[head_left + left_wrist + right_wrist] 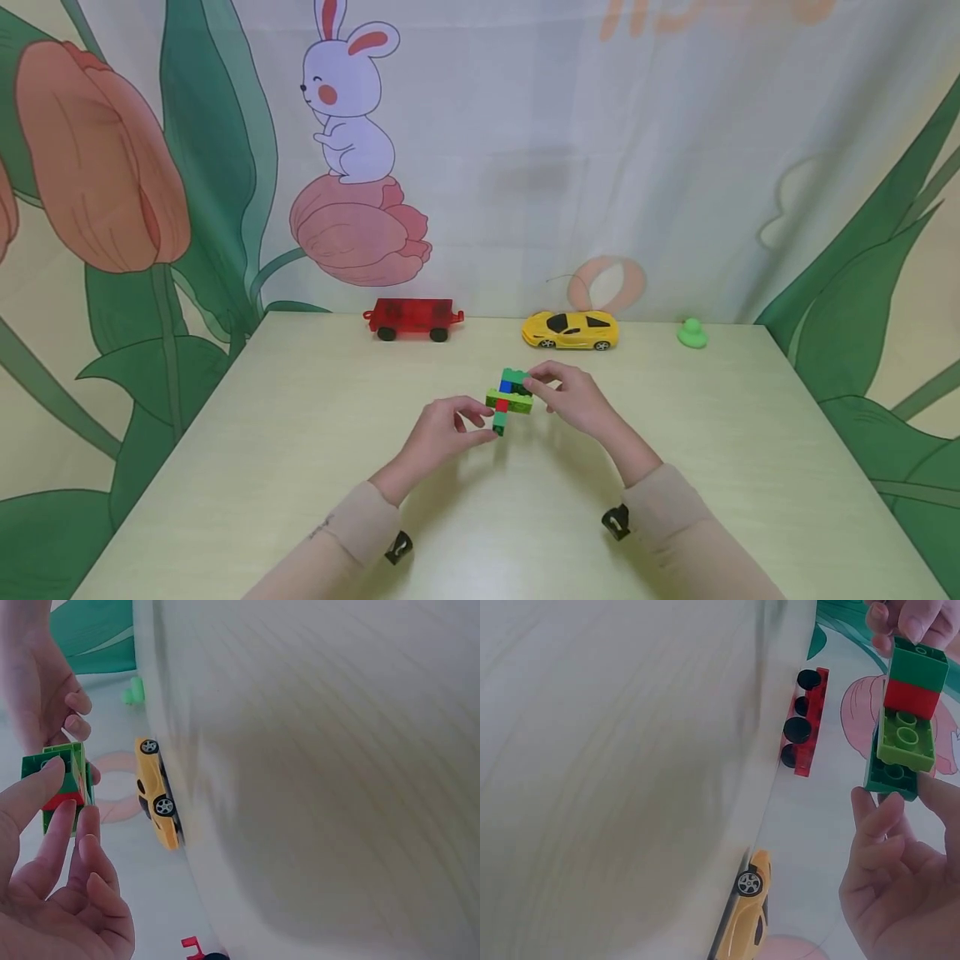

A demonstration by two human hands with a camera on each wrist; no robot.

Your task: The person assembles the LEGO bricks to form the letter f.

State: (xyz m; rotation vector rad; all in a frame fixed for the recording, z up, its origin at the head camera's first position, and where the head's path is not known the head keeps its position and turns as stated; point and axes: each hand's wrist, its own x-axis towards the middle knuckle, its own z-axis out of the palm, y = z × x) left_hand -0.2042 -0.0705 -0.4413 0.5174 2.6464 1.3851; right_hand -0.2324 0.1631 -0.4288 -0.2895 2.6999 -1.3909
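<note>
A toy-brick build is held above the table between both hands. In the head view it has a lime brick (517, 405) across the middle, with a blue brick (506, 387) and a dark green brick (515, 375) above. A red brick (502, 406) and a smaller green brick (499, 420) sit below. My left hand (442, 429) pinches the small green and red end between thumb and fingers. On the other side, my right hand (576, 400) pinches the dark green brick. The right wrist view shows hollow undersides on the lime brick (905, 739) and green bricks.
Along the table's (300, 400) back edge stand a red toy wagon (412, 315), a yellow toy car (570, 330) and a small green duck (692, 334). Behind them hangs a printed cloth (480, 208) with a rabbit and tulips.
</note>
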